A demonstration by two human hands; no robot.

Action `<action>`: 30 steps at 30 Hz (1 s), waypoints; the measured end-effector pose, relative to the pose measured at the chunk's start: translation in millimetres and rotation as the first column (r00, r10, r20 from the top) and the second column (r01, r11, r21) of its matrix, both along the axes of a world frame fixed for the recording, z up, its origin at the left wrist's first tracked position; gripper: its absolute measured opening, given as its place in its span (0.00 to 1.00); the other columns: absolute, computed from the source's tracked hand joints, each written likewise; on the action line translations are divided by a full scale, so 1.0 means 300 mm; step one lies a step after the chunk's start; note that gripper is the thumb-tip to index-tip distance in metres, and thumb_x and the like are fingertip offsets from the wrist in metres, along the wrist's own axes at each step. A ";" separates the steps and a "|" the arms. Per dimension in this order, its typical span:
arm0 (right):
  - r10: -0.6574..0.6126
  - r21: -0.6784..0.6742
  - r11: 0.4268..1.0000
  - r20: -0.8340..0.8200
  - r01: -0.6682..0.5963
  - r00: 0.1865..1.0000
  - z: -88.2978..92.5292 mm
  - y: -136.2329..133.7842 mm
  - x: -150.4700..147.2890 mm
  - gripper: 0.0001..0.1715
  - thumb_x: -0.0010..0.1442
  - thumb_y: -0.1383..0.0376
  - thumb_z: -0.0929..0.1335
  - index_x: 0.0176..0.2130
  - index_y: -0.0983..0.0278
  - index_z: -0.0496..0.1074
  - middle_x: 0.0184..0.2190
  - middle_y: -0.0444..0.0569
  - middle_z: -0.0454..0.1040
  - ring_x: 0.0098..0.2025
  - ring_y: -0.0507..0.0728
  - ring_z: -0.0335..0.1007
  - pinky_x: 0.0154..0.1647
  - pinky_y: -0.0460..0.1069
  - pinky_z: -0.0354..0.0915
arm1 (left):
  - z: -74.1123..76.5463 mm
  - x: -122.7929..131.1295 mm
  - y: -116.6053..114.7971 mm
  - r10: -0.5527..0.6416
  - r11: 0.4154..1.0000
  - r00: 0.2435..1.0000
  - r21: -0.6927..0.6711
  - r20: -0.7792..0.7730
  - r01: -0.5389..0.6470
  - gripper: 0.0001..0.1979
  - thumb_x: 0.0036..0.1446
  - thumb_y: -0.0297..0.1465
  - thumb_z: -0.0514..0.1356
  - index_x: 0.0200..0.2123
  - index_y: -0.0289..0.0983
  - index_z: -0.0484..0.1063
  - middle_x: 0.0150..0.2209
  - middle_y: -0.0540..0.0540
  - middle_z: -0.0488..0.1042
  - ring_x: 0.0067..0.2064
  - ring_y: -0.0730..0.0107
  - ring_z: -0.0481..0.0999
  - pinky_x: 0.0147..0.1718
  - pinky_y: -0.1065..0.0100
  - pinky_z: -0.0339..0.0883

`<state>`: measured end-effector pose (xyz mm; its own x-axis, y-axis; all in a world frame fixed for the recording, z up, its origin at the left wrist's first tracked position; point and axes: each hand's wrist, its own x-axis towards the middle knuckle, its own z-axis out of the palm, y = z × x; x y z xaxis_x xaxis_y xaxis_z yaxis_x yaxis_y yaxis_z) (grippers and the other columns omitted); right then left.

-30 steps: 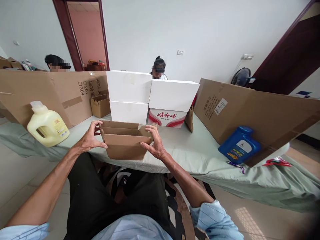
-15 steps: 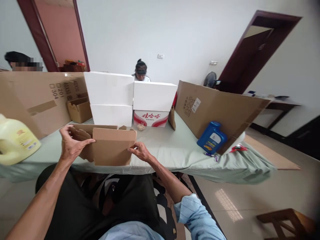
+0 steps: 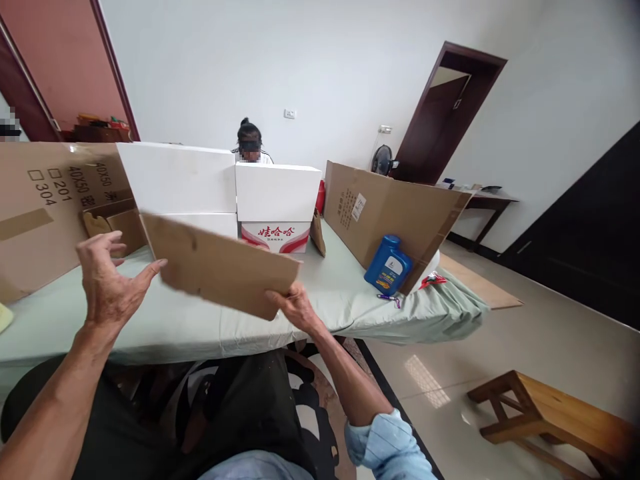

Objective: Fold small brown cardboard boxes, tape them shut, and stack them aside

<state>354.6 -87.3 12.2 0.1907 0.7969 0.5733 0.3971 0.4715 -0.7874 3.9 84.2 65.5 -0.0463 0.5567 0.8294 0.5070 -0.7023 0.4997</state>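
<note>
A flattened brown cardboard box (image 3: pixel 220 267) is lifted above the near edge of the green-covered table (image 3: pixel 330 280), tilted down to the right. My right hand (image 3: pixel 295 307) grips its lower right corner from beneath. My left hand (image 3: pixel 107 283) is at the box's left end with fingers spread apart, its fingertips at the edge of the cardboard.
Stacked white foam boxes (image 3: pixel 277 193) and a red-and-white printed carton (image 3: pixel 270 235) stand at the table's back. Large cardboard sheets (image 3: pixel 395 220) lean left and right. A blue bottle (image 3: pixel 387 265) lies right. A person (image 3: pixel 249 141) sits behind. A wooden bench (image 3: pixel 550 413) stands on the floor.
The box has gone from standing open on the table to lifted, flat and tilted. My left hand came off it and spread open. My view turned right, taking the yellow jug out of sight.
</note>
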 end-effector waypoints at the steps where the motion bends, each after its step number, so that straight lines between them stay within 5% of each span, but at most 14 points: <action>1: -0.113 0.042 0.993 -0.006 0.113 0.994 0.019 -0.030 0.055 0.29 0.64 0.40 0.76 0.34 0.63 0.83 0.33 0.49 0.82 0.37 0.60 0.79 0.38 0.51 0.75 | -0.012 0.003 0.006 0.008 1.000 0.999 0.002 -0.039 -0.008 0.52 0.48 0.54 0.76 0.68 0.32 0.68 0.66 0.28 0.66 0.55 0.47 0.77 0.51 0.43 0.80; 3: -0.346 0.120 0.930 -0.037 0.348 0.937 0.064 -0.083 0.184 0.30 0.68 0.40 0.72 0.36 0.64 0.81 0.35 0.51 0.82 0.41 0.62 0.79 0.44 0.54 0.75 | -0.050 0.006 0.027 0.031 0.999 0.994 -0.031 -0.101 -0.034 0.46 0.52 0.52 0.73 0.67 0.33 0.70 0.66 0.29 0.66 0.52 0.50 0.78 0.47 0.46 0.82; 7: -0.699 0.180 0.694 -0.062 0.697 0.712 0.156 -0.121 0.474 0.32 0.71 0.40 0.67 0.38 0.65 0.77 0.36 0.56 0.80 0.46 0.66 0.77 0.49 0.58 0.74 | -0.170 0.019 0.075 -0.007 0.975 0.974 -0.219 -0.227 -0.044 0.35 0.55 0.49 0.68 0.60 0.35 0.73 0.57 0.37 0.71 0.47 0.54 0.79 0.40 0.52 0.81; 10: -0.833 0.152 0.549 0.011 0.822 0.554 0.182 -0.084 0.664 0.29 0.72 0.43 0.64 0.36 0.63 0.74 0.39 0.58 0.80 0.48 0.66 0.76 0.51 0.59 0.72 | -0.277 0.039 0.094 -0.076 0.946 0.959 -0.324 -0.272 -0.016 0.28 0.52 0.48 0.67 0.51 0.38 0.76 0.50 0.40 0.73 0.43 0.55 0.79 0.37 0.54 0.80; 13: -0.879 0.058 0.468 0.135 0.882 0.458 0.151 -0.012 0.806 0.24 0.74 0.47 0.65 0.37 0.62 0.73 0.40 0.58 0.80 0.46 0.65 0.75 0.53 0.60 0.71 | -0.377 0.056 0.096 -0.123 0.914 0.950 -0.407 -0.288 -0.005 0.23 0.50 0.48 0.65 0.44 0.40 0.76 0.45 0.42 0.74 0.40 0.54 0.79 0.35 0.55 0.79; 21: -0.807 -0.176 0.365 0.430 0.914 0.405 -0.028 0.234 1.003 0.19 0.76 0.54 0.74 0.57 0.65 0.77 0.56 0.53 0.80 0.55 0.62 0.80 0.58 0.61 0.78 | -0.555 0.070 0.084 -0.209 0.831 0.926 -0.556 -0.314 -0.001 0.23 0.53 0.51 0.59 0.41 0.39 0.77 0.47 0.33 0.78 0.41 0.46 0.84 0.33 0.53 0.77; 25: -0.762 -0.194 0.365 0.500 0.911 0.412 -0.069 0.358 1.062 0.20 0.76 0.55 0.74 0.60 0.64 0.77 0.58 0.54 0.79 0.57 0.63 0.79 0.59 0.63 0.78 | -0.633 0.072 0.083 -0.176 0.823 0.937 -0.568 -0.302 -0.029 0.21 0.56 0.52 0.59 0.40 0.43 0.78 0.46 0.36 0.81 0.42 0.46 0.84 0.35 0.53 0.78; 30: -0.729 -0.174 0.400 0.535 0.900 0.427 -0.099 0.495 1.115 0.22 0.76 0.53 0.73 0.61 0.63 0.76 0.59 0.54 0.78 0.57 0.62 0.79 0.59 0.62 0.78 | -0.690 0.079 0.074 -0.116 0.877 0.932 -0.476 -0.344 -0.067 0.18 0.60 0.52 0.58 0.38 0.46 0.78 0.44 0.39 0.84 0.49 0.43 0.82 0.49 0.47 0.77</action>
